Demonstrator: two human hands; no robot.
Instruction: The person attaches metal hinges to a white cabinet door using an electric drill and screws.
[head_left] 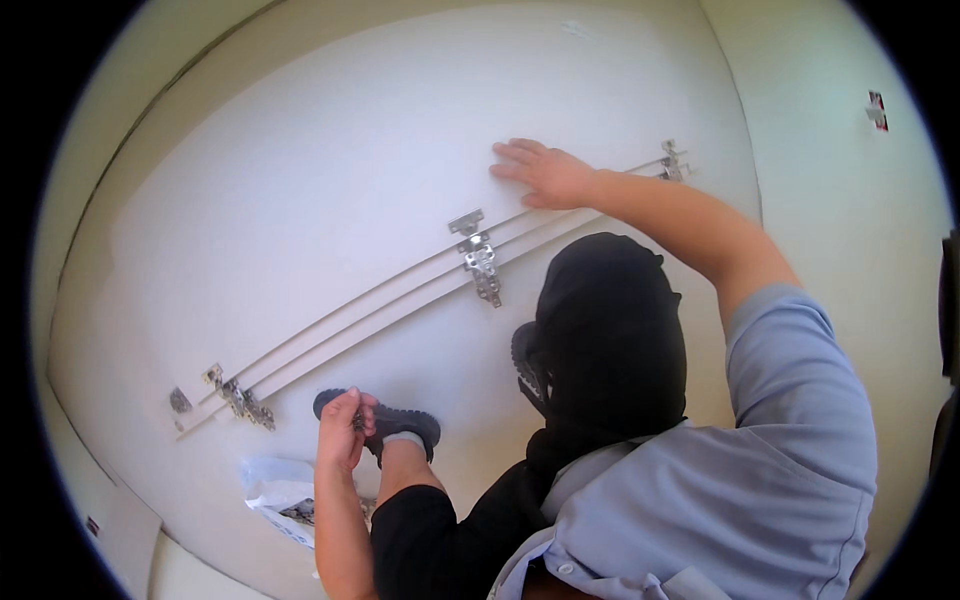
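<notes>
My right hand (545,175) is open, palm down with fingers apart, on or just above a broad white surface (330,170). Its wrist crosses over long, narrow pale strips (375,300) that lie side by side on a slant. Metal hinges sit across these strips: one in the middle (480,262), one toward the lower left (242,402), one at the far right (672,162) beyond my forearm. Low on the left, above my shoe, my left hand (343,430) is closed, with small dark metal pieces (358,421) partly showing between its fingers.
A clear and white plastic bag (275,485) with metal parts lies beside my left forearm. A small metal piece (180,400) rests near the strips' left end. My black shoe (410,425) and black-covered knee (615,330) stand close to the strips. A pale wall (830,150) rises at right.
</notes>
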